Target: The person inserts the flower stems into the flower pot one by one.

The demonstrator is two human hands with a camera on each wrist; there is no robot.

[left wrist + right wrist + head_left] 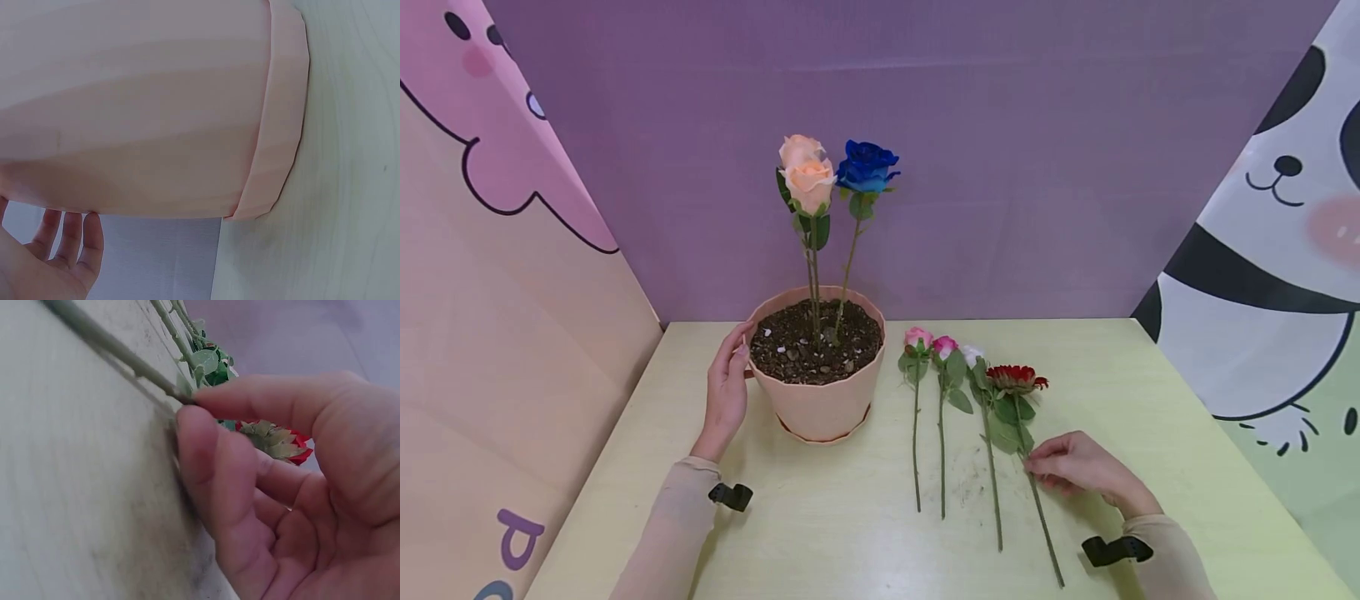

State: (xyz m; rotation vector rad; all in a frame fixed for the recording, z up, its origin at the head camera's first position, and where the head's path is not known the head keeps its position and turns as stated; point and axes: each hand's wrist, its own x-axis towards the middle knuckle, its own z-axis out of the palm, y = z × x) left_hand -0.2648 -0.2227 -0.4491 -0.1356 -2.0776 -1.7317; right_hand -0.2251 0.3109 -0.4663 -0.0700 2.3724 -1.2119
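Observation:
My right hand (1082, 467) pinches the stem of a red daisy-like flower (1017, 380) between thumb and fingertips, low over the table. In the right wrist view the thumb and index finger meet on that green stem (122, 353). My left hand (727, 396) rests with extended fingers against the left side of a pink flowerpot (823, 407), near its rim. Fingertips touch the pot's wall in the left wrist view. Dark soil (790, 350) fills the pot, and in it stand two peach roses (811, 185) and a blue rose (867, 167), all upright.
Left of the red flower, a pink rose (917, 337), a deeper pink rose (945, 346) and a white flower (972, 356) lie on the table (850, 533), stems toward me. A purple backdrop (1037, 167) rises behind the table; printed panels flank it.

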